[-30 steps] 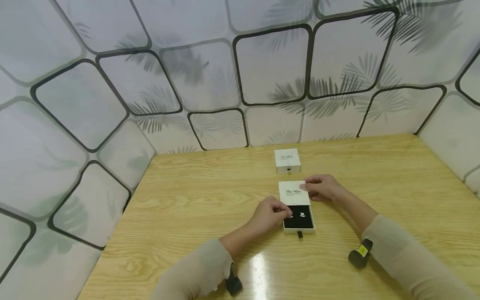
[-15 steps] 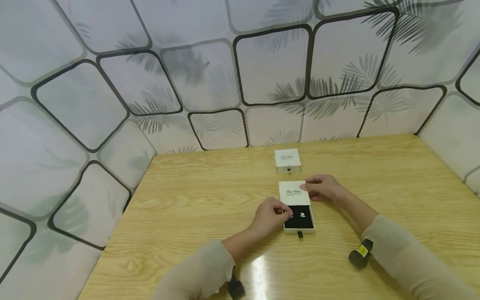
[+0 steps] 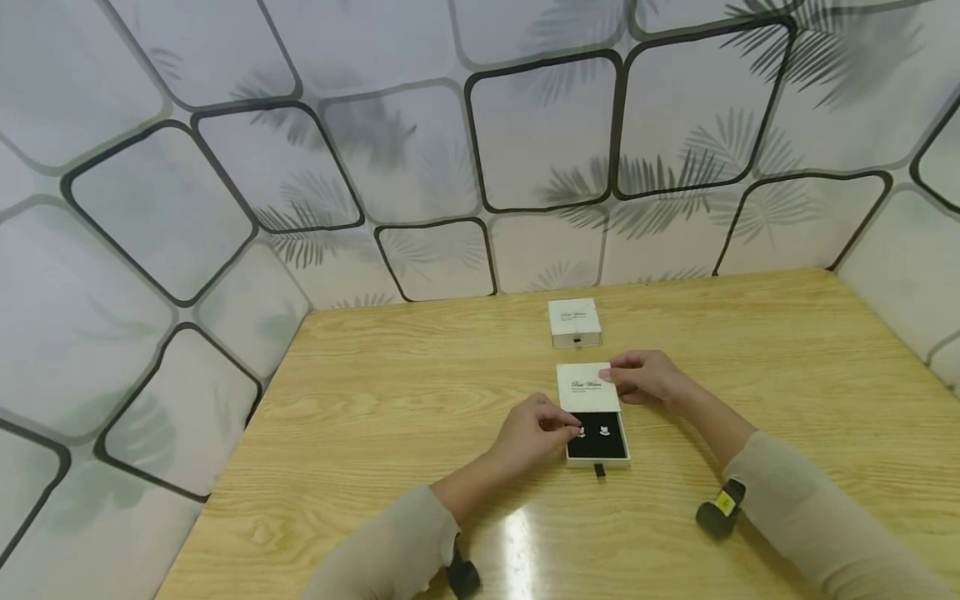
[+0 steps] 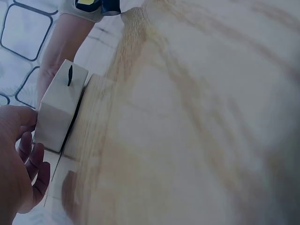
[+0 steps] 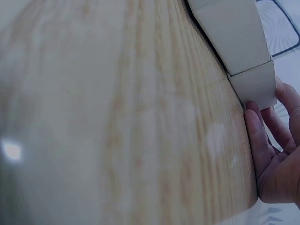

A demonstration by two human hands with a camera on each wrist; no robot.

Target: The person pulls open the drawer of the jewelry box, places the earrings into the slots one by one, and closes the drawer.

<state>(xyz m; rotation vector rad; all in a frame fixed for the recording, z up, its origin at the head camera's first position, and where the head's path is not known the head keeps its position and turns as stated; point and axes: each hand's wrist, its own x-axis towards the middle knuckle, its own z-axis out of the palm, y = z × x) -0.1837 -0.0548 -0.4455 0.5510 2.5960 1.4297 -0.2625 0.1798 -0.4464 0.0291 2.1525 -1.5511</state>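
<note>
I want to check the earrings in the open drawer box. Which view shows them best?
The head view: the earrings show as two small pale pieces on the black insert, by the left hand. The left wrist view shows only the drawer's white outside; the right wrist view shows only the box's side.

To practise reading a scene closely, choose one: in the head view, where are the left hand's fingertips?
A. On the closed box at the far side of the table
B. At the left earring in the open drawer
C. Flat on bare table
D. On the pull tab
B: the left hand reaches its fingertips to the left earring on the black insert of the open drawer, while the right hand steadies the box sleeve.
</note>
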